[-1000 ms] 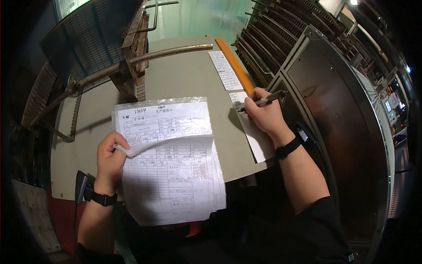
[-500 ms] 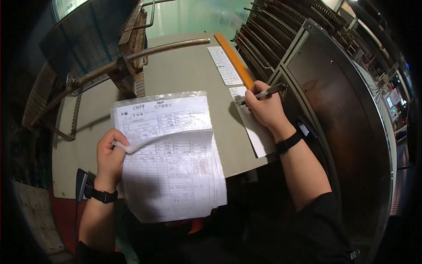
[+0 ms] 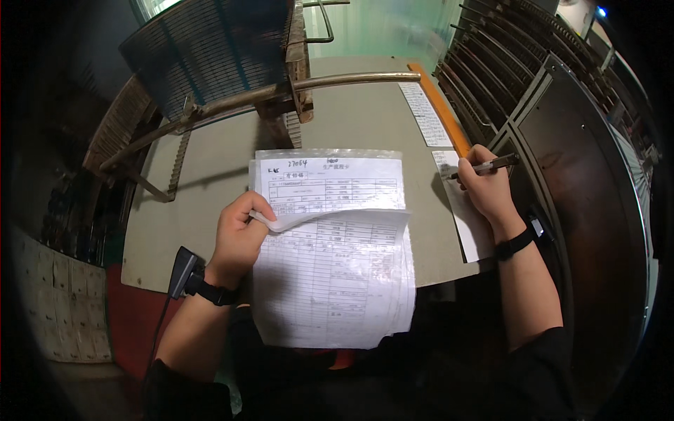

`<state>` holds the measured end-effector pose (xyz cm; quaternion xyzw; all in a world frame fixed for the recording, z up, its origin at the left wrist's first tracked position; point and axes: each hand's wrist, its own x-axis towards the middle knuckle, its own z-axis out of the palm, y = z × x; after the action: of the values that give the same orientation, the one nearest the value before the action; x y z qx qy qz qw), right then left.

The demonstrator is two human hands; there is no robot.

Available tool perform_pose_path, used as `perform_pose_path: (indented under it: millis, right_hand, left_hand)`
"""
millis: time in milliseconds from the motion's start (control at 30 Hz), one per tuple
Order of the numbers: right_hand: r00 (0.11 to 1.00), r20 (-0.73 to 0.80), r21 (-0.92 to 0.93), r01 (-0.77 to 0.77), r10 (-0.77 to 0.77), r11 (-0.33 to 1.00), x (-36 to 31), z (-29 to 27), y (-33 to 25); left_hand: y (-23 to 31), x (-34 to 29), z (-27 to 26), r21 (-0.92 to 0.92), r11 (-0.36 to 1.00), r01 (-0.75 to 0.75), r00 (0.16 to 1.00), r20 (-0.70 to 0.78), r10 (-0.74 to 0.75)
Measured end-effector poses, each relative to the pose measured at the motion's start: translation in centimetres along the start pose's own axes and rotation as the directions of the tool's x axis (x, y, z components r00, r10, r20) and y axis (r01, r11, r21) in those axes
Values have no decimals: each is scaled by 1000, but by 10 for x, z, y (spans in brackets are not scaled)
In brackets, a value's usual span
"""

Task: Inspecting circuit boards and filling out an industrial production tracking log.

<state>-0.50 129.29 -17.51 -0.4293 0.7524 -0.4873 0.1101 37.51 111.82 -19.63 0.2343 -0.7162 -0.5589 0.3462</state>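
My left hand point(image 3: 242, 231) is closed on the left edge of a stack of printed forms point(image 3: 330, 281), in what look like clear sleeves. Its top sheet is folded back over the thumb. The stack overhangs the front edge of the table. Over on the right, my right hand point(image 3: 484, 186) grips a black pen point(image 3: 497, 165), its tip at a narrow white paper strip point(image 3: 469, 228). A few handwritten lines show near the strip's top; the hand covers part of it. Beyond it lies a second strip point(image 3: 425, 116) filled with handwriting.
An orange bar point(image 3: 441, 105) runs along the right side of the grey-green table point(image 3: 351, 133). A metal rack with a long pipe point(image 3: 358, 81) stands across the back left. To the right rise a dark metal cabinet point(image 3: 590, 182) and slotted racks point(image 3: 491, 63).
The whole view has shifted, so table, papers and hands appear farther right. My left hand still holds the forms, and my right hand keeps the pen at the strip.
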Motion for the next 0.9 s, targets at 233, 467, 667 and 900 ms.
perform_pose_path:
  millis: [233, 467, 667, 900]
  right_hand:
    - [999, -30, 11, 42, -42, 999, 3, 4, 8]
    - [999, -24, -44, 30, -31, 999, 1, -1, 0]
    - [1000, -31, -71, 1, -3, 997, 0, -2, -1]
    - [999, -51, -85, 5, -9, 996, 0, -3, 3]
  left_hand:
    - [-14, 1, -13, 94, 995, -17, 999, -44, 21]
    - [-4, 3, -2, -65, 998, 16, 999, -31, -18]
    - [-3, 2, -1, -34, 999, 4, 999, -33, -5]
    - [-4, 2, -1, -44, 999, 17, 999, -29, -19]
